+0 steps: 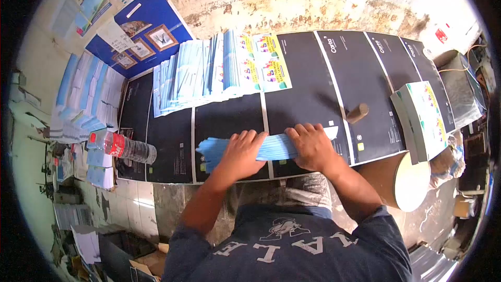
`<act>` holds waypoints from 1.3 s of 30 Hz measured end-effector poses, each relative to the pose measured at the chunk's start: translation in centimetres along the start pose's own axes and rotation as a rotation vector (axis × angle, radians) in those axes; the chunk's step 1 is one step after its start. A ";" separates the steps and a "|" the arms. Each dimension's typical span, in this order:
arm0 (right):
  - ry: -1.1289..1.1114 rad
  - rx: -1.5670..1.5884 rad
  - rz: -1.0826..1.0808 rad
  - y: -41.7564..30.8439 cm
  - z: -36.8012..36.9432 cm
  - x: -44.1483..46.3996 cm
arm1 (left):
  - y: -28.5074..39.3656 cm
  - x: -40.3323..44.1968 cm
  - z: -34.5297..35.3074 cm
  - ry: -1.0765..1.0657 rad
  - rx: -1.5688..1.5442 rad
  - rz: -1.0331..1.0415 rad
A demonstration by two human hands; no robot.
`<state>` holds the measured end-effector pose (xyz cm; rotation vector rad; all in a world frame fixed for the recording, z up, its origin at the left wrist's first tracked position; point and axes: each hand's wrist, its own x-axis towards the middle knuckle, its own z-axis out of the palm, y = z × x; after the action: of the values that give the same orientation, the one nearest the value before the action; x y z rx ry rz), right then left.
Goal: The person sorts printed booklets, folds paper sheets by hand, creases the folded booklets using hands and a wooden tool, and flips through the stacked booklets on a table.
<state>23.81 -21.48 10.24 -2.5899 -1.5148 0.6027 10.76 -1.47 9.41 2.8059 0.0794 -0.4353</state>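
Note:
A bundle of light blue folded sheets (277, 148) lies near the front edge of the black-covered table (297, 107). My left hand (242, 152) is wrapped over its left half, fingers on top. Over the right part, my right hand (313, 147) grips the same bundle. At the left end the sheets fan out a little, and a white tip shows beyond my right hand. Farther back, overlapping rows of blue-edged booklets (198, 70) lie spread, with colourful yellow covers (272, 62) at their right end.
A plastic bottle (140, 151) lies at the left, by tall paper stacks (88, 96). A brown wooden peg-like piece (358, 113) stands on the table. Thick booklet stacks (425, 117) sit at the right, above a round-topped drum (412, 181). A blue board (172, 18) leans against the wall.

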 end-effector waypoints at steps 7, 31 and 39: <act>0.256 -0.246 -0.060 -1.2 2.1 -1.9 | -0.1 0.1 2.4 0.332 0.112 0.092; 0.283 0.133 -0.137 -0.9 3.7 1.2 | 0.4 -0.9 3.1 0.461 -0.158 0.059; 0.419 0.123 -0.120 2.2 3.0 -1.4 | -0.4 -0.5 3.6 0.480 -0.184 0.118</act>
<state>23.93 -24.18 7.32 -2.3214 -1.4257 0.1225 9.21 -2.22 6.15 2.6518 0.0518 0.2659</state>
